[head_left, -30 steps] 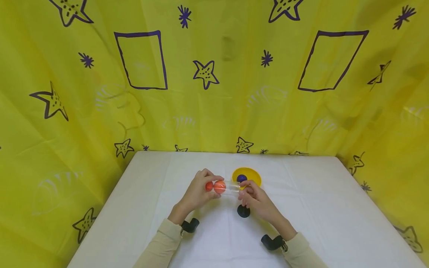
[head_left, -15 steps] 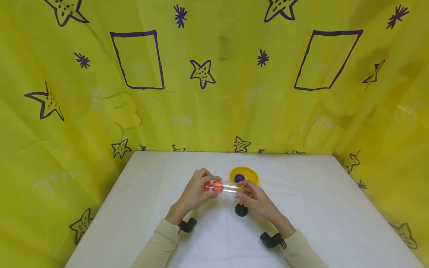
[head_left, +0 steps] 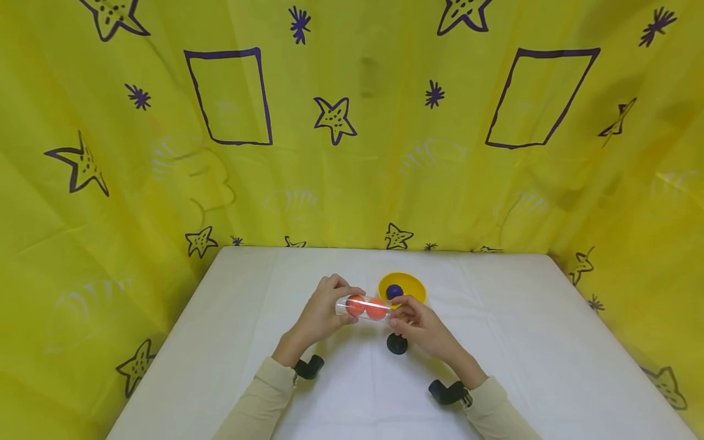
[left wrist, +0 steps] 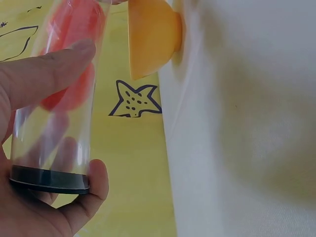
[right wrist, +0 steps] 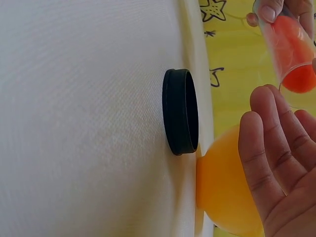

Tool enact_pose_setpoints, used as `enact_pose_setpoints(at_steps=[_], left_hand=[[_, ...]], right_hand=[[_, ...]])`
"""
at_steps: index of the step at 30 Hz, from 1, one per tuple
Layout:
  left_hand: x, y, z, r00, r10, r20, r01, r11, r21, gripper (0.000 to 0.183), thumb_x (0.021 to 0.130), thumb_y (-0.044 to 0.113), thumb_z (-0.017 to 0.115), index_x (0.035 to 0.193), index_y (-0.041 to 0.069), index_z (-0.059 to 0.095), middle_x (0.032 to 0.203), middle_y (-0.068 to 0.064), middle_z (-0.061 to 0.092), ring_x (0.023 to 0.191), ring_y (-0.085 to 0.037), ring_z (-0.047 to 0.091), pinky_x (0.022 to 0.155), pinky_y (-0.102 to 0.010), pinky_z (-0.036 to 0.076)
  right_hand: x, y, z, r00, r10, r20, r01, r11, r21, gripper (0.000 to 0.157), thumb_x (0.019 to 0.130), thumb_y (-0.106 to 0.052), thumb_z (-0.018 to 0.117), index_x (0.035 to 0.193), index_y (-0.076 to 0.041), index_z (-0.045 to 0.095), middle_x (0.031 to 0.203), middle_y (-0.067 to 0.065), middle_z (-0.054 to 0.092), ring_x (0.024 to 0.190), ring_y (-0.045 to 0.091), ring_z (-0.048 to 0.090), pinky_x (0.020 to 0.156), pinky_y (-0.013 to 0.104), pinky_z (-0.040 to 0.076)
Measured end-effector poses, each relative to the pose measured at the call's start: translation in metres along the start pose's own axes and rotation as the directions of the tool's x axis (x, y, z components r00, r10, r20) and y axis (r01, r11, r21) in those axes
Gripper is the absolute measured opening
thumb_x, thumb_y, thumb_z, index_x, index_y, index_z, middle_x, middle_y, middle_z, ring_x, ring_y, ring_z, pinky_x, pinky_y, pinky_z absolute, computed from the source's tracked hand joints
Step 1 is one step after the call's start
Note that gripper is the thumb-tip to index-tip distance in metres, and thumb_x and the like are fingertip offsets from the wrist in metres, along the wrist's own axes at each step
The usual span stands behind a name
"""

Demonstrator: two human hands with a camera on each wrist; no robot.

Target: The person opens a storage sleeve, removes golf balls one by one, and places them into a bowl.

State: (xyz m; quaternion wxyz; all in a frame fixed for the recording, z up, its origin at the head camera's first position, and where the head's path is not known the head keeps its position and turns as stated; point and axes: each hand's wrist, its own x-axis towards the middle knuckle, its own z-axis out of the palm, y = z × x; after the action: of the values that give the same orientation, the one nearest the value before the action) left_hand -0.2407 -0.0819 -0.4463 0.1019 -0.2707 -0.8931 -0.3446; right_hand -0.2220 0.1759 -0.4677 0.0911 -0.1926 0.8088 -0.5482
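My left hand (head_left: 319, 311) grips a clear tube (head_left: 341, 306), thumb on one side and fingers on the other. Inside lie two orange-red balls, the first ball (head_left: 355, 305) nearer the left hand and the second ball (head_left: 377, 308) at the right, uncapped end. A black cap (left wrist: 49, 179) closes the tube's other end, as the left wrist view shows. My right hand (head_left: 423, 330) is beside the tube's mouth, its fingers extended and slightly bent in the right wrist view; whether a fingertip touches the rim is unclear. Below it a black lid (right wrist: 178, 112) stands on the table.
Just behind the right hand, a yellow bowl (head_left: 416, 291) holds a dark blue ball (head_left: 393, 292). A white cloth covers the table (head_left: 495, 342). Yellow curtains (head_left: 374, 183) with drawn stars surround its back and sides.
Both orange-red balls have rolled rightward along the tube, from the left hand's end to the open mouth. The hands have hardly moved.
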Motion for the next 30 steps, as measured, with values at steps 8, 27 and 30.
enact_pose_setpoints(at_steps=[8, 27, 30], left_hand=[[-0.0001, -0.0011, 0.0002, 0.999, -0.049, 0.023, 0.05, 0.998, -0.033, 0.044, 0.074, 0.018, 0.083, 0.115, 0.025, 0.069, 0.11, 0.004, 0.053, 0.106, -0.014, 0.043, 0.089, -0.036, 0.046], [-0.0008, -0.0034, -0.0047, 0.998, -0.059, 0.007, 0.059, 0.996, -0.068, 0.044, 0.075, 0.019, 0.083, 0.116, 0.027, 0.068, 0.11, 0.003, 0.053, 0.106, -0.016, 0.043, 0.086, -0.035, 0.046], [-0.0006, -0.0042, -0.0043, 0.998, -0.067, 0.008, 0.068, 0.994, -0.083, 0.044, 0.074, 0.017, 0.083, 0.115, 0.026, 0.068, 0.11, 0.003, 0.053, 0.106, -0.016, 0.043, 0.086, -0.036, 0.045]], right_hand=[[-0.0008, 0.0033, -0.0038, 1.0, -0.001, -0.017, 0.0, 1.0, -0.031, 0.041, 0.093, -0.026, 0.064, 0.128, -0.011, 0.049, 0.111, 0.015, 0.065, 0.089, 0.023, 0.063, 0.076, 0.025, 0.054], [-0.0004, 0.0029, -0.0057, 0.998, 0.014, -0.068, -0.021, 0.994, -0.106, 0.04, 0.089, -0.027, 0.068, 0.123, -0.013, 0.053, 0.113, 0.009, 0.064, 0.092, 0.02, 0.06, 0.079, 0.024, 0.05], [-0.0004, 0.0012, -0.0052, 0.997, 0.01, -0.082, -0.021, 0.99, -0.136, 0.038, 0.09, -0.023, 0.068, 0.123, -0.012, 0.053, 0.11, 0.009, 0.065, 0.09, 0.021, 0.059, 0.079, 0.026, 0.05]])
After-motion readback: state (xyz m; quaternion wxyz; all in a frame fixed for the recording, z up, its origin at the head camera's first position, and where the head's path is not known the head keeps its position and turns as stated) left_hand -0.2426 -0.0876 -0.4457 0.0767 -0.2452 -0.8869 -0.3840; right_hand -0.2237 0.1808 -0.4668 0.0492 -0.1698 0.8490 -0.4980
